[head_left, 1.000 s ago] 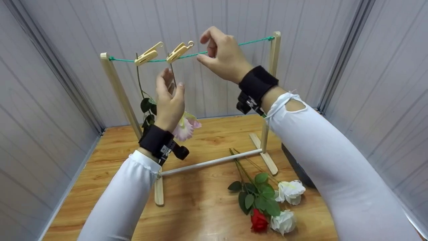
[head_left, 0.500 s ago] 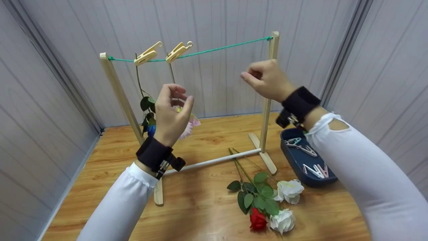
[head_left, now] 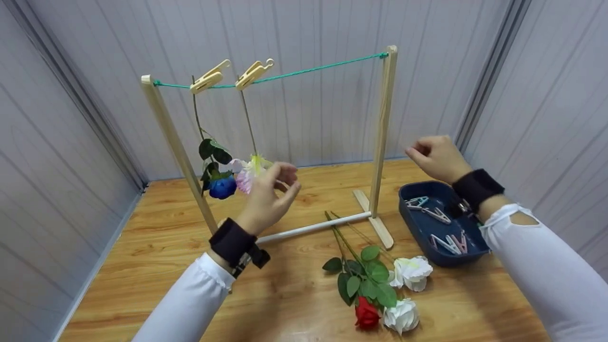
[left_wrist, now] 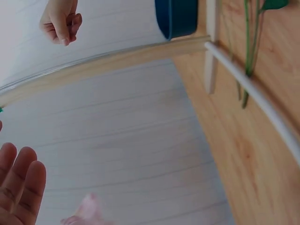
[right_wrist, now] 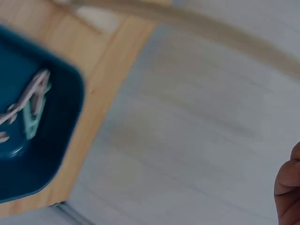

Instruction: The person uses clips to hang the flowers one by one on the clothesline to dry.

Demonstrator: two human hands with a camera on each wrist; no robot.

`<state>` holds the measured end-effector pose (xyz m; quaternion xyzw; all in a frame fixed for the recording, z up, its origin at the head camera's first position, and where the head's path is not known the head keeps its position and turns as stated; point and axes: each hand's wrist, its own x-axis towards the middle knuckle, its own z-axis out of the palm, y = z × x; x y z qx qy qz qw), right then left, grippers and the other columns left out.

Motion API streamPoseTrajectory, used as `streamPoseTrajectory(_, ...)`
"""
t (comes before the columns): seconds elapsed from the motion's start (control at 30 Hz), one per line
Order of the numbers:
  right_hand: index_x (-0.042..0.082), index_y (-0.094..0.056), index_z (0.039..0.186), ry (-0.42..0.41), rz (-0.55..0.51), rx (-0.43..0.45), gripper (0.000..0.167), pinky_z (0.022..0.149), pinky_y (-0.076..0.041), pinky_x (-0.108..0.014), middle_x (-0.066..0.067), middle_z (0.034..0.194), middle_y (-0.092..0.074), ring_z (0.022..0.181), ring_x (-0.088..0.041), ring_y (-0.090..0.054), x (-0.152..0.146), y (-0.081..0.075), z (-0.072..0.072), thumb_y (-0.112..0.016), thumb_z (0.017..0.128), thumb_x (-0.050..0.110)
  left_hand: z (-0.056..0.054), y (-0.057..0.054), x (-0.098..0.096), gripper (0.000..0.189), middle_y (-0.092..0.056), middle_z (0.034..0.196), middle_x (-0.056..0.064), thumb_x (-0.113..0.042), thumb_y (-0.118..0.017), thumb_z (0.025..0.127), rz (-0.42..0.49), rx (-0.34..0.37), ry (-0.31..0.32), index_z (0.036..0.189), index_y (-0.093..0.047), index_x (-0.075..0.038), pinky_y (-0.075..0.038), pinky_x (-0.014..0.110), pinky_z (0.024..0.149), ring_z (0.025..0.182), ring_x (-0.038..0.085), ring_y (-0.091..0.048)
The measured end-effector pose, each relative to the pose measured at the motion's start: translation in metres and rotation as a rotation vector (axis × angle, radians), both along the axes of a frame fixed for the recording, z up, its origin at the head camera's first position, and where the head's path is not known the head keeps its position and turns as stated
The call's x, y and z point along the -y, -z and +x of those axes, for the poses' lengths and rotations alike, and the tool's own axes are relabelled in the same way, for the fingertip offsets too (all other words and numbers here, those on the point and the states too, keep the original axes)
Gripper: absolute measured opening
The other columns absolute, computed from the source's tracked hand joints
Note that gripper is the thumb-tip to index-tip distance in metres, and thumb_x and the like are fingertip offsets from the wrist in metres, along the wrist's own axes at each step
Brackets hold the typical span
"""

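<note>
My left hand is in front of the pink and white flower, its fingers loosely bent around nothing. My right hand hovers above the far end of the blue bin; its fingers are loosely curled, and I see nothing in them. On the green string, one yellow clothespin grips the stem of a blue flower. Beside it a second yellow clothespin pinches the pink flower's stem. Both flowers hang head down. Inside the bin lie several pastel clothespins.
A wooden stand carries the string between two posts, with a white bar low between its feet. On the table in front lie a red rose, two white flowers and green leaves.
My right hand has left the string and moved right and down to above the bin, uncovering it. My left hand has dropped from the pink flower's stem, down and to the right.
</note>
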<state>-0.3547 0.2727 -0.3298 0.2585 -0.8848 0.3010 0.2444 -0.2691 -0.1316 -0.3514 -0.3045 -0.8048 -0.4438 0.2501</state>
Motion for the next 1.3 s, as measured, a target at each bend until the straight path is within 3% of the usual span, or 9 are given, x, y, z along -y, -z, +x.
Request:
streamPoseTrajectory(0.17, -0.005, -0.077, 0.094, 0.083, 0.074, 0.17, 0.018, 0.068, -0.045, -0.021, -0.018, 0.085, -0.075, 0.071, -0.011, -0.059, -0.029, 0.028, -0.005, -0.073, 0.102, 0.011, 0.001, 0.024, -0.002, 0.021, -0.071, 0.103, 0.02, 0.001, -0.073, 0.101, -0.039, 0.064, 0.011, 0.12, -0.066, 0.005, -0.063, 0.036, 0.077, 0.091, 0.029, -0.071)
streamPoseTrajectory(0.3, -0.012, -0.074, 0.108, 0.124, 0.179, 0.374, 0.028, 0.082, -0.058, -0.043, -0.029, 0.101, -0.075, 0.088, -0.036, -0.071, -0.047, 0.049, -0.01, -0.077, 0.099, 0.015, 0.002, 0.039, -0.001, 0.025, -0.071, 0.107, 0.02, -0.004, -0.072, 0.103, -0.069, 0.143, 0.029, 0.124, -0.065, 0.005, -0.063, 0.045, 0.079, 0.095, 0.031, -0.071)
streamPoseTrajectory(0.43, -0.019, -0.067, 0.117, 0.167, 0.262, 0.524, 0.044, 0.096, -0.055, -0.064, -0.038, 0.113, -0.072, 0.105, -0.052, -0.069, -0.06, 0.071, -0.014, -0.08, 0.096, 0.017, 0.006, 0.054, 0.0, 0.034, -0.068, 0.118, 0.019, -0.012, -0.07, 0.106, -0.118, 0.303, 0.072, 0.134, -0.06, 0.003, -0.06, 0.05, 0.087, 0.106, 0.034, -0.069)
streamPoseTrajectory(0.5, -0.02, -0.068, 0.115, 0.188, 0.306, 0.565, 0.046, 0.092, -0.057, -0.062, -0.036, 0.109, -0.073, 0.099, -0.049, -0.07, -0.065, 0.082, -0.016, -0.081, 0.093, 0.019, 0.008, 0.062, -0.001, 0.036, -0.067, 0.121, 0.019, -0.015, -0.07, 0.106, -0.149, 0.361, 0.081, 0.136, -0.059, 0.001, -0.058, 0.049, 0.091, 0.109, 0.035, -0.067)
streamPoseTrajectory(0.57, -0.017, -0.069, 0.101, 0.2, 0.339, 0.612, 0.042, 0.077, -0.058, -0.051, -0.027, 0.089, -0.071, 0.08, -0.038, -0.067, -0.07, 0.093, -0.019, -0.082, 0.092, 0.022, 0.01, 0.069, -0.001, 0.037, -0.067, 0.124, 0.02, -0.016, -0.069, 0.107, -0.173, 0.396, 0.086, 0.138, -0.058, 0.001, -0.058, 0.051, 0.093, 0.112, 0.037, -0.067)
streamPoseTrajectory(0.7, 0.001, -0.063, 0.074, 0.215, 0.364, 0.709, 0.037, 0.059, -0.04, -0.032, 0.0, 0.065, -0.05, 0.061, -0.018, -0.047, -0.075, 0.111, -0.02, -0.084, 0.091, 0.026, 0.011, 0.08, -0.003, 0.035, -0.067, 0.126, 0.022, -0.017, -0.067, 0.108, -0.207, 0.423, 0.101, 0.137, -0.058, 0.002, -0.058, 0.055, 0.095, 0.114, 0.039, -0.067)
streamPoseTrajectory(0.83, 0.006, -0.061, 0.071, 0.258, 0.406, 0.75, 0.036, 0.062, -0.043, -0.033, 0.002, 0.063, -0.049, 0.059, -0.017, -0.05, -0.075, 0.119, -0.016, -0.085, 0.091, 0.024, 0.011, 0.088, -0.004, 0.032, -0.066, 0.126, 0.023, -0.017, -0.064, 0.11, -0.23, 0.459, 0.13, 0.136, -0.058, 0.002, -0.058, 0.057, 0.097, 0.117, 0.039, -0.067)
streamPoseTrajectory(1.0, 0.001, -0.064, 0.083, 0.289, 0.458, 0.749, 0.031, 0.073, -0.051, -0.041, -0.006, 0.076, -0.058, 0.072, -0.024, -0.058, -0.074, 0.128, -0.012, -0.084, 0.092, 0.023, 0.012, 0.097, -0.004, 0.032, -0.067, 0.124, 0.023, -0.018, -0.063, 0.111, -0.25, 0.498, 0.148, 0.135, -0.06, 0.004, -0.057, 0.057, 0.101, 0.117, 0.039, -0.067)
streamPoseTrajectory(1.3, 0.009, -0.058, 0.072, 0.307, 0.44, 0.709, 0.035, 0.069, -0.048, -0.041, 0.0, 0.068, -0.051, 0.065, -0.022, -0.054, -0.078, 0.15, -0.02, -0.078, 0.096, 0.025, 0.015, 0.108, -0.005, 0.029, -0.069, 0.119, 0.019, -0.018, -0.061, 0.112, -0.26, 0.5, 0.135, 0.133, -0.062, 0.002, -0.057, 0.057, 0.099, 0.111, 0.034, -0.068)
